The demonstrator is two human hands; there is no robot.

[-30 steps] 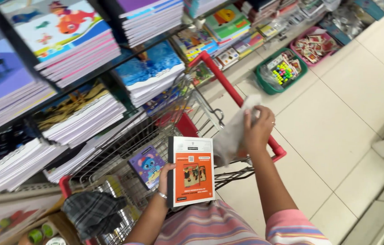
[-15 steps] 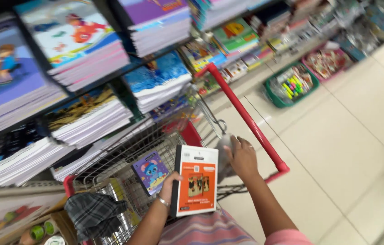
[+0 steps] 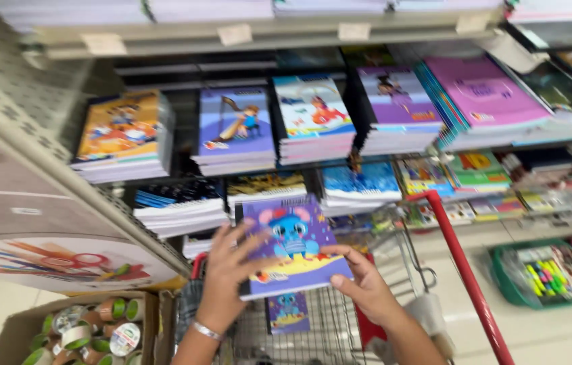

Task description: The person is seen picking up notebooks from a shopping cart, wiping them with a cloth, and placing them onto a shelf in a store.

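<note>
Shelves point(image 3: 164, 30) of stacked notebooks fill the upper half of the frame, row over row, with a tiled floor point(image 3: 556, 331) showing at the lower right. In the middle of the frame I hold a notebook point(image 3: 293, 247) with a purple cover and a blue cartoon creature on it — tilted, its top edge leaning toward the shelves. My left hand point(image 3: 228, 277) grips its left edge, fingers spread over the cover, a thin bracelet at the wrist. My right hand point(image 3: 364, 284) clasps the lower right corner, thumb on top. So both hands are closed on the one notebook, a little apart from each other.

Below it stands my shopping cart point(image 3: 326, 331), a wire basket with a red handle point(image 3: 465, 270) running down toward the lower right. Inside the cart lies a smaller book point(image 3: 287, 312) with the same blue creature on it.

At the lower left sits a cardboard box point(image 3: 12, 331) of tape rolls point(image 3: 124, 338). At the right edge — on the floor — is a green basket point(image 3: 502, 284) of bright markers.
</note>
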